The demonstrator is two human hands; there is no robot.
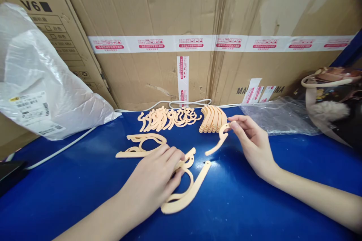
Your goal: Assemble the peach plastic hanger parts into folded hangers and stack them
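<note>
My left hand (157, 175) is closed around a cream plastic folding hanger (183, 201) low over the blue table. One curved arm of that hanger points up and right, with a hole at its tip; the part under my fingers is hidden. My right hand (253, 145) pinches a matching hanger hook (217, 146) by its upper end, between thumb and fingertips. The hook hangs apart from the hanger, its tail pointing down and left. Just left of my left hand lie folded hanger pieces (141, 154).
Behind the hands are a heap of loose hooks (161, 118) and a row of curved hanger arms (213, 118). Large cardboard boxes (158, 11) wall the back. A white plastic parcel (42, 83) stands left, clear plastic film (277, 116) and a dark bag (336, 109) right. A white cable (65, 147) crosses the left.
</note>
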